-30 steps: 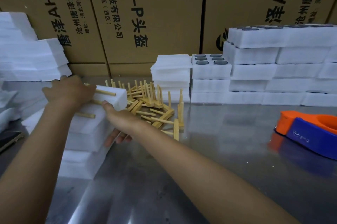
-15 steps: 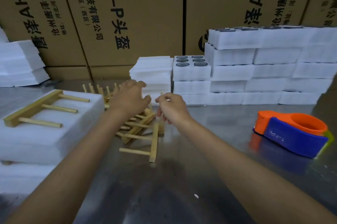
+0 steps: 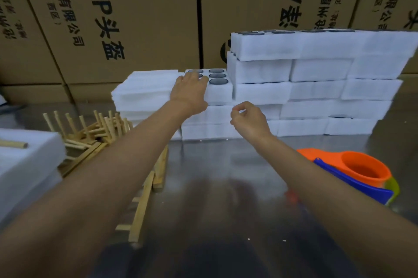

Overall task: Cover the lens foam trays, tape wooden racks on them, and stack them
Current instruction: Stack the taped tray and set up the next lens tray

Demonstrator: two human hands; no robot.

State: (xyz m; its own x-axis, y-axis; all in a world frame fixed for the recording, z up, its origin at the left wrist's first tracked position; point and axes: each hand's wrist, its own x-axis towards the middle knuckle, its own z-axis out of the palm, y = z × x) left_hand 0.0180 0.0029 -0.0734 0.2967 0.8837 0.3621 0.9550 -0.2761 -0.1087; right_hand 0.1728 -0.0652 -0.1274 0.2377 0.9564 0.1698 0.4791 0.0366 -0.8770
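Note:
My left hand (image 3: 188,92) lies with fingers spread on the top of a white foam tray (image 3: 220,93) whose round wells hold dark lenses. That tray tops a short stack at the back middle. My right hand (image 3: 247,119) hovers lower, in front of the stack, fingers loosely curled and holding nothing. A pile of flat white foam covers (image 3: 144,89) stands just left of the tray. Wooden racks (image 3: 95,130) lie heaped at the left. A finished foam stack (image 3: 27,164) with a rack peg on top fills the left edge.
A wall of stacked lens foam trays (image 3: 316,78) runs along the back right. An orange and blue tape dispenser (image 3: 352,171) sits on the steel table (image 3: 226,187) at the right. Loose racks (image 3: 144,189) lie near my left forearm. Cardboard boxes (image 3: 135,17) stand behind.
Both hands left the rack pile and moved back toward the foam stacks. My left hand now rests on the lens tray, and the view has swung right.

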